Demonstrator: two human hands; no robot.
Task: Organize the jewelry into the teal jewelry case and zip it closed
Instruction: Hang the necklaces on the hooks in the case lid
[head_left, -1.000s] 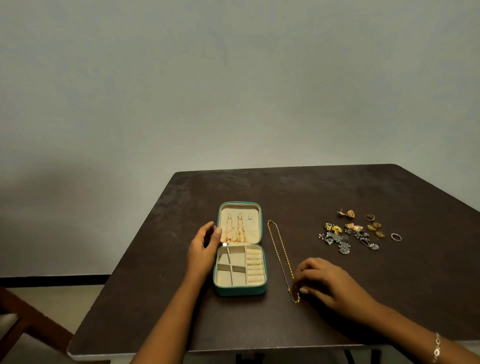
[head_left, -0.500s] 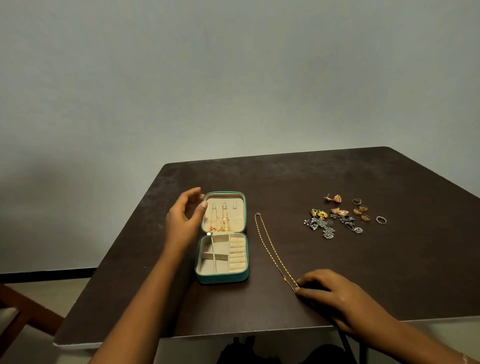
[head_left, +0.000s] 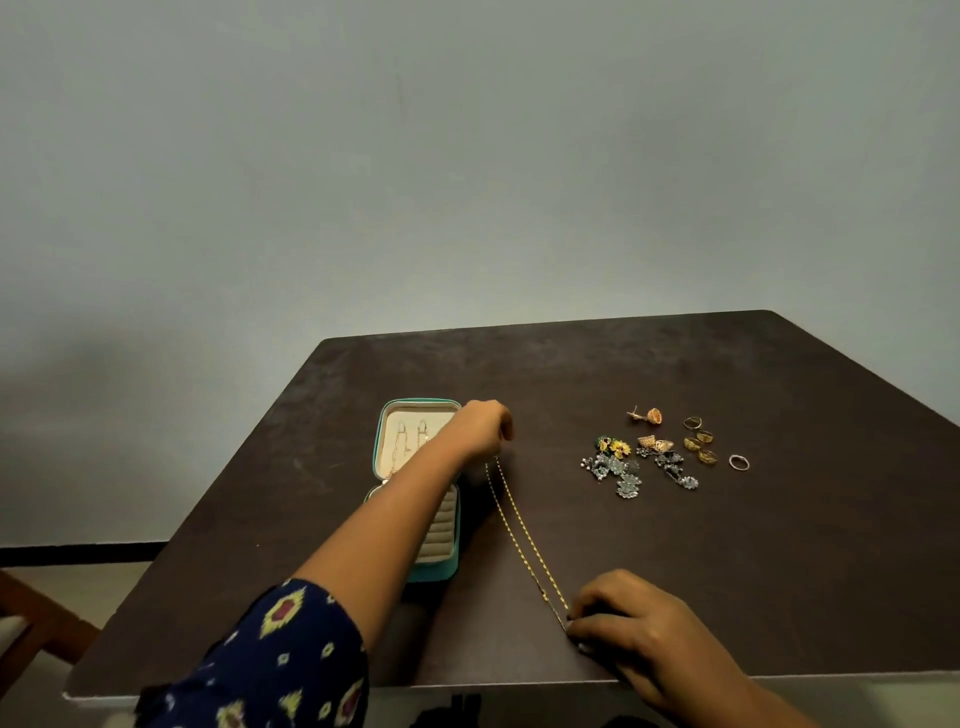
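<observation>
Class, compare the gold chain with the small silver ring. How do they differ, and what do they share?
The gold chain is long, a doubled strand; the silver ring is one small closed loop. The gold chain is yellow, the silver ring pale. The gold chain is stretched between the left hand and right hand; the silver ring lies untouched. Both are outside the teal case.

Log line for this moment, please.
left hand: at gold chain necklace far end, grip hidden | right hand: pinches near end | teal jewelry case: open | earrings, rings: loose on table
</observation>
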